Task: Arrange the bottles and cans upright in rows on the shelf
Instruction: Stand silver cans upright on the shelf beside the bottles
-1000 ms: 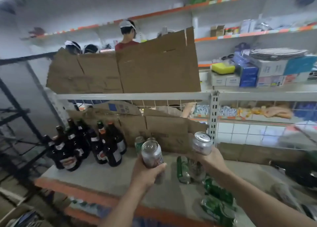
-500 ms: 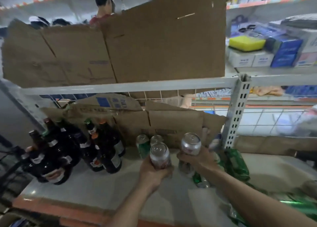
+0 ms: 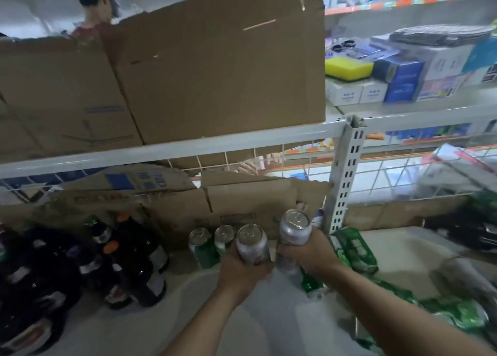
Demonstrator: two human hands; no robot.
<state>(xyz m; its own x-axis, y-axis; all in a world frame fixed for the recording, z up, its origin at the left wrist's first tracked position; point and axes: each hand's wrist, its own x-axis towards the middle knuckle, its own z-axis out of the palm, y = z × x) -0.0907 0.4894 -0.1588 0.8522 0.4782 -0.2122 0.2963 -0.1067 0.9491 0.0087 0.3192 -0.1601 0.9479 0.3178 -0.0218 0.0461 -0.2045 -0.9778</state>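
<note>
A person at a store shelf (image 3: 269, 328) holds a silver can in each hand, both cans upright and lid up, just left of the white perforated post (image 3: 347, 183) that carries the shelving. The left hand (image 3: 242, 273) is wrapped round the lower body of the left silver can (image 3: 252, 244), the one farther from the post. The right hand (image 3: 313, 254) grasps the right silver can (image 3: 294, 227) from the side, holding it slightly higher and nearer the post. The two held cans are close together, though contact between them cannot be made out.

Farther left of the post, two standing green cans (image 3: 201, 245) sit side by side against a brown cardboard sheet (image 3: 242, 202) lining the back of the shelf. Well to the left of the post, dark glass bottles (image 3: 121, 261) stand upright in a cluster, with green and orange caps. At the post's foot and to its right, toppled green cans (image 3: 352, 250) lie on their sides on the pale board. A blurred silvery shape under the right hand may be another can.

Above and left of the post, a flattened cardboard box (image 3: 215, 73) stands on the upper rail. Above and right of it, a yellow sponge (image 3: 348, 69) rests among cartons.
</note>
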